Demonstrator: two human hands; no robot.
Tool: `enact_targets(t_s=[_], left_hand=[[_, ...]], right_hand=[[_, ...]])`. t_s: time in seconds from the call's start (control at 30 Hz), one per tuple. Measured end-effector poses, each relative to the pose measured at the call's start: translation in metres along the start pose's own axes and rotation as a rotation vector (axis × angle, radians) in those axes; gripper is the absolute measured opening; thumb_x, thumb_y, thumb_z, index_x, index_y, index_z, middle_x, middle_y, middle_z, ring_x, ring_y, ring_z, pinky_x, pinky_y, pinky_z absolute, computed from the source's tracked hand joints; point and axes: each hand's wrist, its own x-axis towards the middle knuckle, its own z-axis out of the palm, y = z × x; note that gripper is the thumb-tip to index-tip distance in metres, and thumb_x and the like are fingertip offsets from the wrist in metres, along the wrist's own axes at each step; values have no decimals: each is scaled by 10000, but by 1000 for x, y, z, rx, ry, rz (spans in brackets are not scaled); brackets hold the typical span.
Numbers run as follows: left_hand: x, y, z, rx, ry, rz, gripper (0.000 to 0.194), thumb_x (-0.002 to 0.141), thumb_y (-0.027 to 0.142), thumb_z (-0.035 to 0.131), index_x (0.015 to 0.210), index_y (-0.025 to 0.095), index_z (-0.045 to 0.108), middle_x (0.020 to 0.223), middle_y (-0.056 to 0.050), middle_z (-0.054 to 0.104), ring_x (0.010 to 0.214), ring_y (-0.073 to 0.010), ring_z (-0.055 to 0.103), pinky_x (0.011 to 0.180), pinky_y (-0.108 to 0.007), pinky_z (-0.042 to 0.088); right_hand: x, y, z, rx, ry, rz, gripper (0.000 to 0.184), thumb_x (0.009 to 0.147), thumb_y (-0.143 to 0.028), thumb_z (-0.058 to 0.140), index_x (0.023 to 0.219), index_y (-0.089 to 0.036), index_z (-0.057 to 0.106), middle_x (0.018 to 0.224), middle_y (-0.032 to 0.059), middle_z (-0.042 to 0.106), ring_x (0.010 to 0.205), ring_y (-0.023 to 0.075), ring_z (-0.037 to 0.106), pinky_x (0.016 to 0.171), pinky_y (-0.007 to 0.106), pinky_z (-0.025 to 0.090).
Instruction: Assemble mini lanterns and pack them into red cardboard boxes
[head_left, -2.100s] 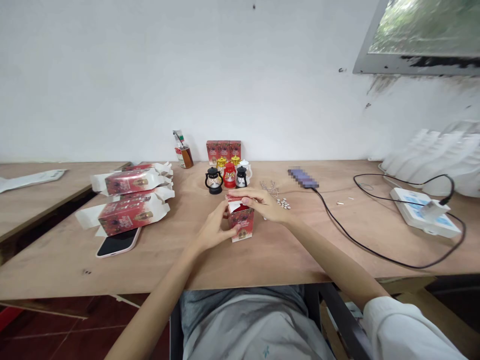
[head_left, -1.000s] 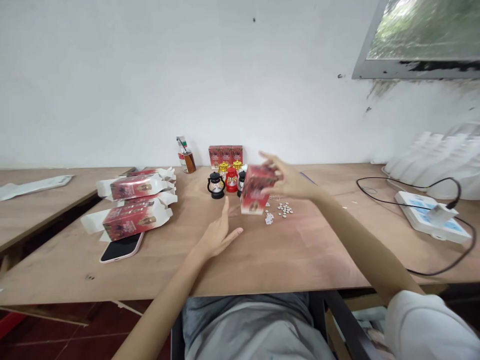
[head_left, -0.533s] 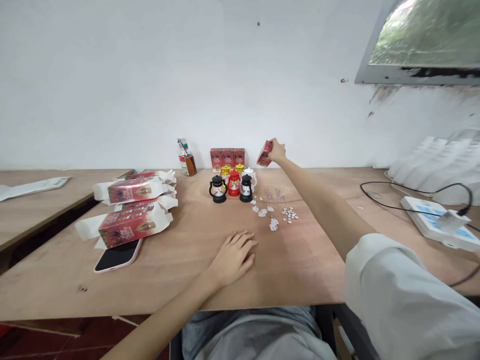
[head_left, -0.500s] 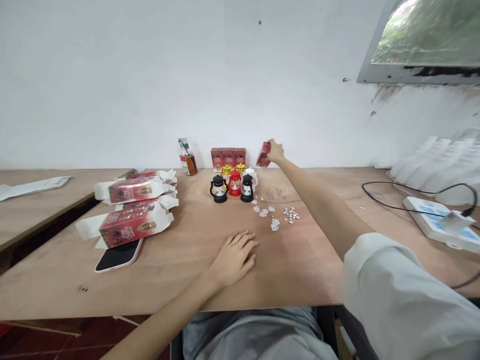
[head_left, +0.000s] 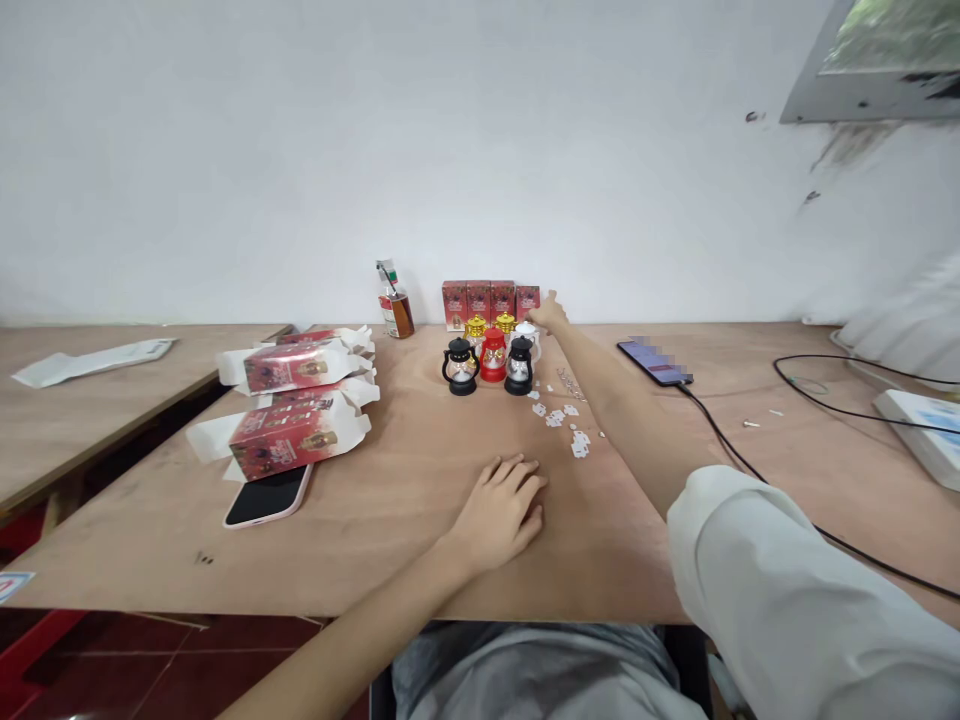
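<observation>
My right hand (head_left: 551, 313) reaches to the wall, its fingers closed at the right side of a small red printed box (head_left: 528, 298). That box stands upright at the right end of a row of similar red boxes (head_left: 478, 300). Palm down on the table lies my left hand (head_left: 499, 510), fingers spread, holding nothing. Just before the row stand small toy lanterns: black ones (head_left: 460, 368), a red one (head_left: 493, 356), gold-topped ones (head_left: 475, 326) and a white one (head_left: 527, 335). White cut pieces (head_left: 580, 444) and small metal parts (head_left: 570, 385) lie beside my right forearm, which hides some.
Open red cartons (head_left: 285, 435) are piled at left, partly over a pink-edged phone (head_left: 270, 497). A bottle of brown liquid (head_left: 396, 310) stands by the wall. At right lie another phone (head_left: 654, 361) with a black cable (head_left: 724, 440) and a white power strip (head_left: 919, 430).
My right hand has brought the tilted red box down and left, upright at the row's end. The view has swung right, showing the second phone. My left hand stays flat on the table.
</observation>
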Motion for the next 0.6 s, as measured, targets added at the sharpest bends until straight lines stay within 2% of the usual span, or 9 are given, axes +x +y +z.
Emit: enact_targets(t_s=[0.07, 0.17, 0.23, 0.4, 0.53, 0.6], left_hand=[[0, 1, 0, 7, 10, -2, 306, 877, 246, 445, 1165, 190, 535, 1324, -89, 527, 1293, -259, 409, 1083, -478, 323], [0, 2, -1, 12, 17, -3, 301, 872, 243, 453, 1157, 192, 536, 1314, -89, 532, 1279, -252, 421, 1078, -473, 334], [0, 2, -2, 10, 12, -3, 298, 870, 243, 456, 1152, 192, 537, 1316, -88, 530, 1276, -252, 423, 1078, -472, 338], [1, 3, -3, 7, -2, -12, 299, 872, 238, 443, 1152, 191, 536, 1324, -89, 525, 1289, -262, 410, 1085, -483, 327], [0, 3, -3, 3, -5, -12, 301, 872, 247, 446, 1157, 196, 531, 1325, -87, 524, 1284, -262, 414, 1082, -483, 331], [0, 3, -3, 2, -14, -12, 304, 875, 253, 442, 1161, 195, 528, 1328, -88, 520, 1286, -263, 411, 1085, -482, 324]], right_hand=[[0, 4, 3, 0, -21, 5, 790, 706, -383, 682, 1350, -89, 332, 1185, 206, 580, 1046, 307, 597, 778, 405, 535], [-3, 11, 8, -1, -43, -3, 541, 748, -389, 661, 1185, -98, 532, 1077, 184, 645, 1005, 295, 627, 778, 384, 538], [-7, 16, 10, -3, -35, -10, 417, 760, -374, 664, 1080, -113, 603, 1017, 173, 668, 996, 294, 635, 789, 369, 530], [-21, 29, 17, -13, 4, 5, 285, 817, -346, 632, 962, -102, 653, 1010, 196, 659, 997, 301, 629, 778, 359, 515], [-24, 27, 21, 0, 4, 7, 282, 873, -353, 579, 1057, -141, 605, 1048, 91, 636, 957, 201, 625, 797, 360, 527], [-22, 23, 23, 24, 17, -35, 285, 873, -349, 583, 1077, -151, 592, 1071, 68, 619, 970, 186, 614, 818, 359, 521]])
